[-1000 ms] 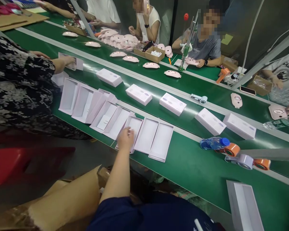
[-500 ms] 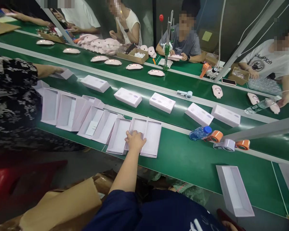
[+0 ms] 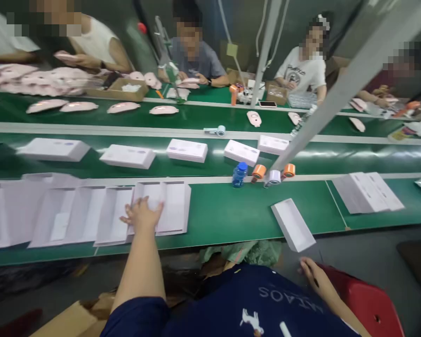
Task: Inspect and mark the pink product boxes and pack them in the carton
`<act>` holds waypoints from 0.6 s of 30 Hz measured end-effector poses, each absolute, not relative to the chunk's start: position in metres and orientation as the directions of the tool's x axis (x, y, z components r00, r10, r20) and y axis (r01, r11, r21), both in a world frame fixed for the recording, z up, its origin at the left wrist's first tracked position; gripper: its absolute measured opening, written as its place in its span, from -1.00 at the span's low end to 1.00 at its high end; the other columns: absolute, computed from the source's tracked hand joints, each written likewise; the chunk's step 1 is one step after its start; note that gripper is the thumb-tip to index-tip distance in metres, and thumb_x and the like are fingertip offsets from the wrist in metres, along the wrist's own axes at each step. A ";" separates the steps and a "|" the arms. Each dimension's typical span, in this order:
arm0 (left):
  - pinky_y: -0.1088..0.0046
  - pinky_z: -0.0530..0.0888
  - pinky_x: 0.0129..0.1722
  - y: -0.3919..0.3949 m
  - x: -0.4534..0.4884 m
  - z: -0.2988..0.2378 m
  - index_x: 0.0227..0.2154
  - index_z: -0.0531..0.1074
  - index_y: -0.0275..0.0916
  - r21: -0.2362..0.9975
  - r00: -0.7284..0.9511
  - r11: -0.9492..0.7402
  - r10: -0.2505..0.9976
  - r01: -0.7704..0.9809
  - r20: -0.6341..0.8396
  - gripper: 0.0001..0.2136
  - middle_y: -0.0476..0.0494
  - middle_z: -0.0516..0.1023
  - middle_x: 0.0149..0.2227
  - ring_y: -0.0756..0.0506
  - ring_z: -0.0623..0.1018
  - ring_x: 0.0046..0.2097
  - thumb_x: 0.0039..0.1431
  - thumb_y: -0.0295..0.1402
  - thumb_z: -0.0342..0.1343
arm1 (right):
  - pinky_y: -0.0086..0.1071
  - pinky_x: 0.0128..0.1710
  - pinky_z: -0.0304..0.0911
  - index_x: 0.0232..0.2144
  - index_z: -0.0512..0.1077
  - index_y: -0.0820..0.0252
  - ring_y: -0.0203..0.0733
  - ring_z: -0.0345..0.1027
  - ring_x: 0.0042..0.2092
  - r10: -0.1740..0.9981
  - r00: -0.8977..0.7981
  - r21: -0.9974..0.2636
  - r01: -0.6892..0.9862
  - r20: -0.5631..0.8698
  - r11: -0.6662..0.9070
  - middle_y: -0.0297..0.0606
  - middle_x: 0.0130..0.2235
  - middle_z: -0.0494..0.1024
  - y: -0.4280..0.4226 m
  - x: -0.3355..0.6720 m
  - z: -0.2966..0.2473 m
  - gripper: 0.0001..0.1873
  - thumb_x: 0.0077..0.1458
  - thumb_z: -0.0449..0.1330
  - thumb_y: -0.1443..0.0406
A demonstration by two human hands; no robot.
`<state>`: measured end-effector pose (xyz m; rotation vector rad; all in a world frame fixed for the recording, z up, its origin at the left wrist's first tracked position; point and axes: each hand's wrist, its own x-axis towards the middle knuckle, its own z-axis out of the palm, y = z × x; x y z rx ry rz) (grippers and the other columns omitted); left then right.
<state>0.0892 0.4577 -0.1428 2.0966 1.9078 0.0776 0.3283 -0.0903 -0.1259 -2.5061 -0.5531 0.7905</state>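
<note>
My left hand (image 3: 143,216) lies with its fingers spread over an open white box (image 3: 149,191), at the seam with the rightmost open box (image 3: 173,206) in a row of such boxes. Some of these hold a white paper (image 3: 60,225). My right hand (image 3: 317,278) hangs low by the table's front edge, fingers loosely bent and apart, with nothing visible in them. Just above it, a single open white box (image 3: 294,225) sits slantwise, its near end jutting over the edge; a small gap separates hand and box.
Closed white boxes (image 3: 187,150) stand on the green belt (image 3: 308,161). A blue-capped bottle (image 3: 240,175) and small orange fans (image 3: 258,172) line the rail. White boxes (image 3: 366,192) lean together at right. A red stool (image 3: 368,299) is behind my right arm. Co-workers sit opposite.
My view has swung right, so the table's contents appear shifted left. My right hand has come up into fuller view near the single box. My left hand stays spread on the row of open boxes.
</note>
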 end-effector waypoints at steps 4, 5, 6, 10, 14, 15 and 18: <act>-0.01 -0.15 0.43 0.390 0.128 -0.142 0.32 0.03 -0.45 0.526 0.037 -0.028 0.999 0.850 -0.006 -0.39 -0.50 0.10 0.39 -0.30 0.00 0.45 0.32 -0.18 -0.14 | -0.17 0.00 0.40 -0.14 0.43 0.18 0.05 0.57 -0.08 0.450 0.813 -0.481 0.247 -0.369 -0.841 0.04 -0.14 0.65 -0.082 0.368 -0.124 -0.42 0.25 -0.24 -0.03; 0.01 -0.17 0.43 0.367 0.142 -0.144 0.32 0.00 -0.48 0.550 0.067 -0.043 0.997 0.834 -0.023 -0.39 -0.52 0.09 0.39 -0.28 0.00 0.45 0.31 -0.21 -0.15 | -0.16 0.08 0.35 -0.10 0.43 0.20 0.05 0.52 0.02 0.459 0.817 -0.466 0.274 -0.348 -0.841 0.06 -0.02 0.61 -0.079 0.378 -0.127 -0.44 0.26 -0.22 0.00; 0.02 -0.18 0.43 0.342 0.157 -0.148 0.32 0.01 -0.47 0.568 0.115 -0.068 0.992 0.820 -0.048 -0.40 -0.52 0.10 0.39 -0.27 0.01 0.45 0.30 -0.24 -0.14 | -0.15 0.14 0.29 -0.07 0.43 0.21 0.06 0.47 0.10 0.481 0.810 -0.451 0.310 -0.336 -0.837 0.07 0.07 0.57 -0.074 0.388 -0.131 -0.46 0.27 -0.17 0.01; 0.00 -0.17 0.43 0.234 0.212 -0.167 0.25 0.22 -0.28 0.683 0.358 -0.175 0.924 0.709 -0.134 -0.45 -0.38 0.26 0.35 -0.26 0.08 0.44 0.18 -0.33 -0.01 | -0.12 0.13 0.25 -0.01 0.46 0.25 0.15 0.48 0.07 0.625 0.689 -0.388 0.497 -0.367 -0.776 0.12 -0.01 0.61 -0.049 0.410 -0.143 -0.51 0.16 0.14 0.02; 0.03 -0.08 0.43 0.138 0.238 -0.180 0.18 0.37 -0.15 0.810 0.565 -0.190 0.801 0.554 -0.199 -0.44 -0.27 0.37 0.30 -0.27 0.21 0.40 0.04 -0.35 0.14 | -0.11 -0.10 0.34 0.00 0.47 0.23 0.18 0.58 -0.14 0.713 0.551 -0.343 0.631 -0.434 -0.696 0.11 -0.18 0.66 -0.038 0.416 -0.151 -0.52 0.09 0.25 0.10; 0.06 0.00 0.43 0.120 0.237 -0.181 0.18 0.38 -0.16 0.836 0.593 -0.162 0.775 0.524 -0.221 -0.41 -0.29 0.35 0.30 -0.28 0.22 0.39 0.02 -0.31 0.19 | -0.13 -0.15 0.35 -0.01 0.47 0.22 0.17 0.59 -0.18 0.728 0.521 -0.341 0.653 -0.446 -0.676 0.09 -0.20 0.66 -0.037 0.420 -0.151 -0.56 0.10 0.23 0.14; 0.02 0.23 0.33 0.079 0.222 -0.180 0.23 0.32 -0.19 0.889 0.614 -0.019 0.730 0.457 -0.300 -0.29 -0.44 0.27 0.32 -0.35 0.35 0.31 0.00 -0.08 0.26 | -0.20 -0.17 0.37 0.03 0.46 0.21 0.09 0.60 -0.17 0.781 0.441 -0.363 0.708 -0.441 -0.605 0.05 -0.17 0.67 -0.035 0.438 -0.143 -0.60 0.15 0.12 0.27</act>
